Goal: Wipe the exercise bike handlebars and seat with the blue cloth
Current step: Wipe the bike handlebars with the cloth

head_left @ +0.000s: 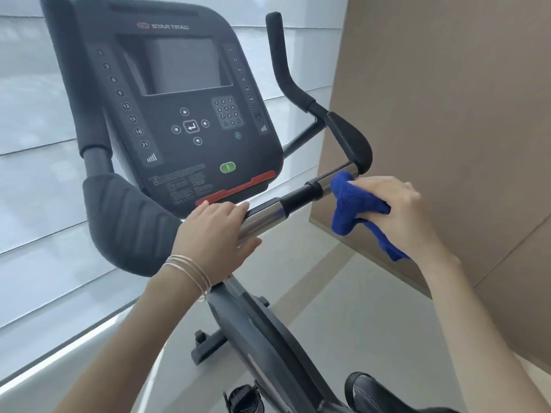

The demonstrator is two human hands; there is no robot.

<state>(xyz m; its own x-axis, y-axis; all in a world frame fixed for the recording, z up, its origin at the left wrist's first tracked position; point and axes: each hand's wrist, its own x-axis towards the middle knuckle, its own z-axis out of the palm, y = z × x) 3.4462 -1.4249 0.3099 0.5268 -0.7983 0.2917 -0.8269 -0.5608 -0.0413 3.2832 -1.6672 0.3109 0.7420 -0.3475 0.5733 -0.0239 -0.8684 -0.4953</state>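
— Which colours are standing out?
— The cloth (354, 204) is showing deep royal blue beside the bar (265, 216), which is gleaming silver either side of a black sleeve (298, 196).
— And the console (179, 138)?
— It's looking charcoal, carrying a green button (227, 167) and a red strip (238, 189).
— Behind it?
— The blinds (29, 174) are showing whitish grey in horizontal bands; the wall panel (447, 114) is reading tan. The bangles (190, 272) are glinting silver, possibly pale gold.

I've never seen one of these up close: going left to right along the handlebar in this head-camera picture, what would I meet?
Left padded grip → left hand → chrome bar → black sleeve → blue cloth → right hand → brown wall panel.
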